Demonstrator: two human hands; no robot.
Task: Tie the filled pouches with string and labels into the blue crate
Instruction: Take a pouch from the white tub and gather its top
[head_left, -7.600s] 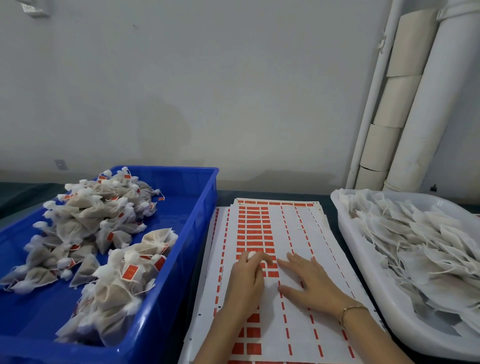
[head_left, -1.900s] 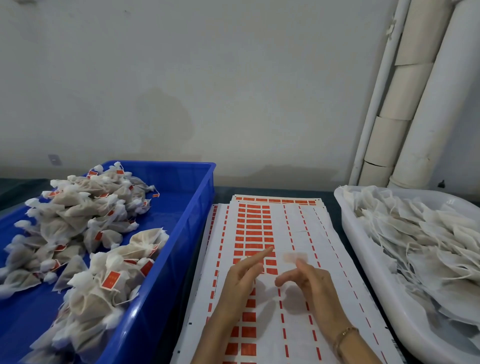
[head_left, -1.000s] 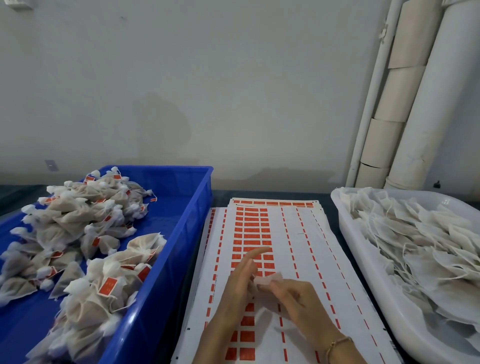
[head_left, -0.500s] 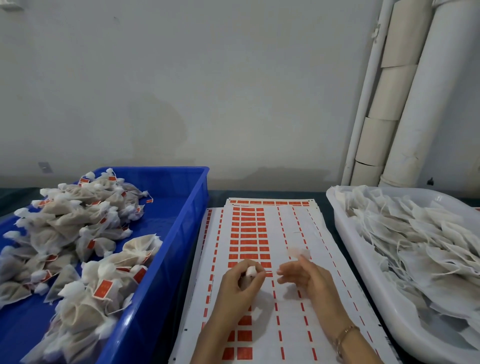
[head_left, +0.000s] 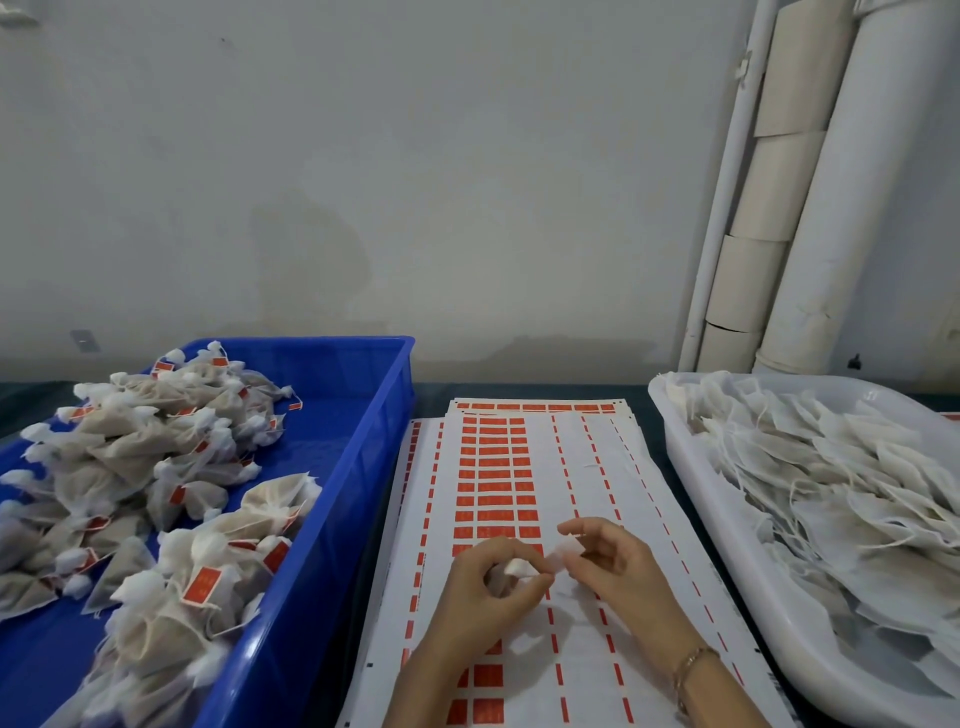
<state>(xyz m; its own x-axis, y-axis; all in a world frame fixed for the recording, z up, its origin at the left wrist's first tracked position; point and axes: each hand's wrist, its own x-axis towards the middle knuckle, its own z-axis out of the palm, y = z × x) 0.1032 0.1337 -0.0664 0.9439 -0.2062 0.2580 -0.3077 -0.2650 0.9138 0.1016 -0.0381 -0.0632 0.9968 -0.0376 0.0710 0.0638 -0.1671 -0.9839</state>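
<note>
As they lie heaped, tied pouches (head_left: 124, 457) (red-tagged) look tan

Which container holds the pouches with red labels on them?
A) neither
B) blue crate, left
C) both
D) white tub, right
B: the labelled pouches lie piled in the blue crate, while the plain pouches in the white tub show no red labels.

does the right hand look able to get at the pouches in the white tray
Probably yes: the white tray of pouches lies open beside the right hand, nothing between. It pinches a small white piece, though, so its grip is occupied.
</note>
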